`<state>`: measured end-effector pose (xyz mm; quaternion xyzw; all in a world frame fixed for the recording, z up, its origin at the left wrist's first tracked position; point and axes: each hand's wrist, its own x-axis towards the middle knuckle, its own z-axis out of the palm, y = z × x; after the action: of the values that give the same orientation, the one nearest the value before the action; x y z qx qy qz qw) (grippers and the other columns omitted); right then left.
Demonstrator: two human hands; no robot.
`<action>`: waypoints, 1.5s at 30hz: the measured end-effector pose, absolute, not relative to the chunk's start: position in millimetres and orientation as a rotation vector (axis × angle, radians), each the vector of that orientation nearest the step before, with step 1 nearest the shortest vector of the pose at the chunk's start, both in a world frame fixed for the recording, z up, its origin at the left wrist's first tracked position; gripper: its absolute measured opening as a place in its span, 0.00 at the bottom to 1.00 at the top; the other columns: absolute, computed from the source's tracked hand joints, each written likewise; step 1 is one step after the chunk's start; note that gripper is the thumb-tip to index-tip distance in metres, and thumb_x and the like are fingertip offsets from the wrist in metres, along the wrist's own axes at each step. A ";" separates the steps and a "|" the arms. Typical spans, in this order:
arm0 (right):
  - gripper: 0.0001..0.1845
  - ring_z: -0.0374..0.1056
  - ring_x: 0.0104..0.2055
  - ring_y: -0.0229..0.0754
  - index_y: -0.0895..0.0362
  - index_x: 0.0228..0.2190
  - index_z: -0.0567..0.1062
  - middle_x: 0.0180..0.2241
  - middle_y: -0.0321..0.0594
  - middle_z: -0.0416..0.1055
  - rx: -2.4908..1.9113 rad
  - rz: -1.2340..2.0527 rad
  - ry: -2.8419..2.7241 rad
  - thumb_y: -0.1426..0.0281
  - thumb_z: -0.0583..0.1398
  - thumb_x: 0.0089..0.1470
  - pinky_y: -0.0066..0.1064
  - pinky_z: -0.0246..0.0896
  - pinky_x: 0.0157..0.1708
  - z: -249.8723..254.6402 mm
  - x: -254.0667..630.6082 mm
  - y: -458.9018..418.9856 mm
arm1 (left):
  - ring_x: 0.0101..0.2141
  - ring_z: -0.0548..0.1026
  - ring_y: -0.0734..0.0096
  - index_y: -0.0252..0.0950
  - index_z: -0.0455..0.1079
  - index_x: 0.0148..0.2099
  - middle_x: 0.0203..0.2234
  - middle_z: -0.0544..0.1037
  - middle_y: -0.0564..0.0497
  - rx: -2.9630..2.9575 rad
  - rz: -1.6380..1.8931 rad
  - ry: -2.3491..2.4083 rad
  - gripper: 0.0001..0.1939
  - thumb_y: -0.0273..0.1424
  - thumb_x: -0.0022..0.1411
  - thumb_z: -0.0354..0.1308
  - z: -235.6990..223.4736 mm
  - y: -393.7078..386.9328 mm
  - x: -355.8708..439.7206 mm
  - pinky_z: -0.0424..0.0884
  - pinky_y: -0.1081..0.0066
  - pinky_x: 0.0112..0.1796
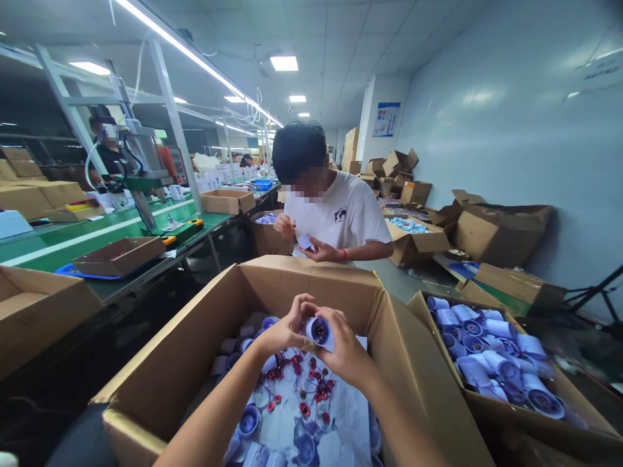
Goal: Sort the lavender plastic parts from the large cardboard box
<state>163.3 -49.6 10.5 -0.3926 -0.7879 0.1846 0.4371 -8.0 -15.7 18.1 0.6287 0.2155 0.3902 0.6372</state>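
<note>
Both my hands hold one pale plastic cup-shaped housing (320, 332), its round opening with a dark inside facing me. My left hand (292, 327) grips it from the left, and my right hand (343, 344) curls around its right side. Below them, a large open cardboard box (160, 363) contains more such housings (249, 420) along the left and bottom. On a white sheet (348, 415) inside it lie several small red and dark round parts with thin wires (321, 386).
Across the box a person in a white shirt (357, 211) handles a similar pale piece (305, 242). At right, another carton (579, 415) is filled with pale housings (491, 350). A green workbench with a press machine (141, 155) stands left. Cartons (496, 233) are piled by the right wall.
</note>
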 end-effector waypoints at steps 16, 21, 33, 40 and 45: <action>0.26 0.61 0.45 0.48 0.54 0.44 0.64 0.43 0.44 0.65 -0.891 -0.016 -1.873 0.81 0.59 0.41 0.41 0.61 0.44 -2.5 157.8 -43.0 | 0.38 0.69 0.71 0.42 0.51 0.50 0.42 0.69 0.50 1.664 1.078 0.806 0.29 0.35 0.50 0.63 23.0 -27.4 13.3 0.64 0.68 0.41; 0.25 0.59 0.45 0.48 0.54 0.42 0.63 0.43 0.45 0.62 -0.890 -0.048 -1.874 0.82 0.58 0.41 0.42 0.61 0.43 -5.6 158.6 -42.2 | 0.40 0.69 0.69 0.40 0.53 0.47 0.42 0.69 0.49 1.613 1.186 0.764 0.26 0.31 0.50 0.63 18.2 -30.4 19.5 0.64 0.69 0.42; 0.25 0.58 0.42 0.49 0.53 0.43 0.65 0.39 0.43 0.60 -1.017 -0.086 -1.919 0.83 0.56 0.41 0.42 0.62 0.41 -8.6 156.5 -44.7 | 0.36 0.71 0.74 0.41 0.52 0.42 0.42 0.71 0.51 1.273 1.123 0.763 0.25 0.24 0.44 0.62 12.9 -32.6 31.9 0.65 0.76 0.34; 0.24 0.57 0.40 0.49 0.57 0.42 0.68 0.37 0.44 0.62 -1.187 -0.150 -1.958 0.84 0.55 0.40 0.40 0.62 0.38 -5.6 150.9 -50.6 | 0.28 0.69 0.79 0.41 0.50 0.37 0.33 0.72 0.56 1.064 1.169 0.791 0.26 0.21 0.36 0.59 8.3 -32.2 40.6 0.61 0.82 0.25; 0.22 0.56 0.40 0.50 0.58 0.41 0.69 0.37 0.45 0.62 -1.253 -0.169 -2.009 0.84 0.56 0.41 0.41 0.60 0.39 -4.1 148.1 -56.0 | 0.25 0.68 0.79 0.39 0.55 0.37 0.28 0.70 0.58 0.927 1.118 0.805 0.26 0.18 0.32 0.55 5.7 -28.7 35.3 0.61 0.81 0.23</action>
<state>148.1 -56.0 -4.1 -0.4893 -0.7848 -0.0659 0.3746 35.3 -28.7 5.7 0.4122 0.3577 0.4968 0.6748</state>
